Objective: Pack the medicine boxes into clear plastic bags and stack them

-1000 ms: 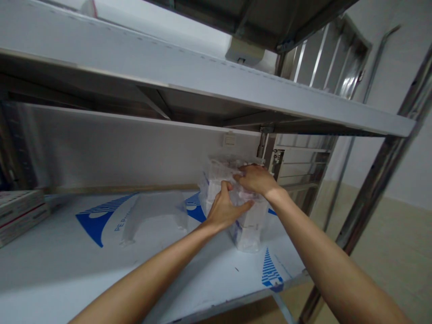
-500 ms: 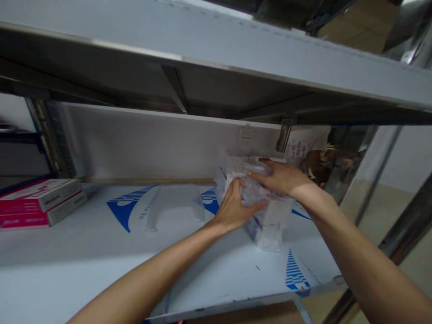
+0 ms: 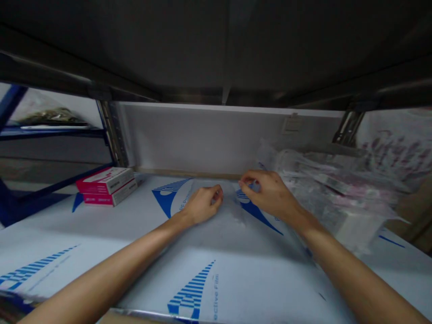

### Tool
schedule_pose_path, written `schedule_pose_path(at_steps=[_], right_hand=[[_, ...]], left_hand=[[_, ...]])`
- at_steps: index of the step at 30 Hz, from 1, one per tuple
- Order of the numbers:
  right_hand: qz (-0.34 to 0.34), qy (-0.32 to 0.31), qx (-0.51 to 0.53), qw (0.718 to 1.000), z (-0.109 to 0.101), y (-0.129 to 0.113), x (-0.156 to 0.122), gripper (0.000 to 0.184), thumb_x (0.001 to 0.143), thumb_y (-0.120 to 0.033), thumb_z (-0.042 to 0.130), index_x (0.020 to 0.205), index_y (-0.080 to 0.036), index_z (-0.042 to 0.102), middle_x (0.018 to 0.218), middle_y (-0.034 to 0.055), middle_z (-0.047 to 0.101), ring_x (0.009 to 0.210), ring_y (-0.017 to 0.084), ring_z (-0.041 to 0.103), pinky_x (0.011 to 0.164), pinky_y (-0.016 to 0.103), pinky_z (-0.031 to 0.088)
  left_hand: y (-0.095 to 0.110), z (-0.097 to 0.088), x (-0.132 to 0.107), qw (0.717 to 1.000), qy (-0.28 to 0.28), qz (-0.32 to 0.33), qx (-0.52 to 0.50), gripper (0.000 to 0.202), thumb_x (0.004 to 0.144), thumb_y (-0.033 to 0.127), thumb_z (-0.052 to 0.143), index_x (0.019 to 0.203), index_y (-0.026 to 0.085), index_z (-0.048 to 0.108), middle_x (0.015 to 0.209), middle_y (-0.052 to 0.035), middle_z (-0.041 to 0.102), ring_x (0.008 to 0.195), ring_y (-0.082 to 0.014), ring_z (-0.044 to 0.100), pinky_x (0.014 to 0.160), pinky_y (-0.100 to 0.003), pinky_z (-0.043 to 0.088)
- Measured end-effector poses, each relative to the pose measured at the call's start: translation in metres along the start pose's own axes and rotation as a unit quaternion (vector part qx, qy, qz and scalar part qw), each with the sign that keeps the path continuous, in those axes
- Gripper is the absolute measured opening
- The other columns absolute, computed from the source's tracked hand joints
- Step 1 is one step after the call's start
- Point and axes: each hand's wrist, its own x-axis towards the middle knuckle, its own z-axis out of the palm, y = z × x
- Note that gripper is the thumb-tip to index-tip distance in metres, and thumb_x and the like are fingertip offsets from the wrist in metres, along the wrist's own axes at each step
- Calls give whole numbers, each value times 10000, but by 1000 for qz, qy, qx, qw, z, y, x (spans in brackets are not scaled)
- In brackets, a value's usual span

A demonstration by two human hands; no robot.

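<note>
My left hand [image 3: 204, 204] and my right hand [image 3: 270, 193] are side by side over the middle of the film-covered steel shelf [image 3: 216, 265]. Both have the fingers curled in a pinch. Between them lies a faint clear plastic piece [image 3: 230, 202], and each hand seems to hold one edge of it. To the right of my right hand sits a bundle of white packs in clear plastic wrap [image 3: 334, 198], blurred, with neither hand on it.
Two stacked pink and white boxes [image 3: 107, 184] lie at the back left of the shelf. The upper shelf hangs low overhead. A blue rack [image 3: 13, 135] stands to the left. A white back panel [image 3: 216, 139] closes the rear.
Both hands have let go of the wrapped bundle and moved left to the clear plastic piece. My view has dropped lower and swung left, so the bundle now sits at the right.
</note>
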Motion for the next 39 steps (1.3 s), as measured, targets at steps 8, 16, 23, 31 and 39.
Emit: schedule_pose_path(at_steps=[8, 16, 23, 31, 39], right_hand=[[73, -204, -56, 975, 93, 31, -18, 201, 880, -272, 635, 1031, -179, 728, 939, 98, 775, 876, 235, 719, 758, 303, 505], [80, -122, -18, 989, 104, 43, -29, 231, 918, -139, 521, 1061, -191, 695, 1008, 77, 777, 948, 222, 727, 866, 318, 507], [54, -159, -2, 986, 103, 37, -34, 198, 875, -272, 644, 1053, -197, 690, 928, 55, 769, 891, 230, 722, 812, 319, 510], [37, -107, 13, 993, 102, 41, -35, 214, 933, -140, 491, 1037, -182, 672, 959, 81, 752, 887, 213, 706, 821, 310, 504], [-9, -91, 14, 996, 95, 42, -36, 302, 862, -60, 473, 963, -143, 744, 1032, 112, 752, 976, 237, 698, 917, 346, 509]], left_hand=[[-47, 11, -21, 995, -34, -30, 86, 343, 902, 302, 556, 1213, 168, 611, 1137, -163, 707, 1087, -314, 670, 943, -433, 511], [-51, 21, -26, 990, -48, -28, 128, 264, 926, 179, 456, 1130, 232, 616, 996, -93, 731, 922, -263, 707, 829, -365, 525], [-56, 21, -26, 989, -41, -35, 139, 313, 922, 115, 441, 1033, 223, 713, 1004, -80, 763, 953, -252, 714, 856, -346, 526], [-53, 19, -26, 984, -35, -12, 172, 319, 946, 247, 510, 1203, 187, 688, 1041, -130, 760, 1001, -297, 703, 976, -434, 492], [-45, 7, -26, 970, -26, 24, 241, 455, 836, -28, 438, 1158, 211, 652, 1077, -93, 725, 1003, -262, 675, 957, -411, 489]])
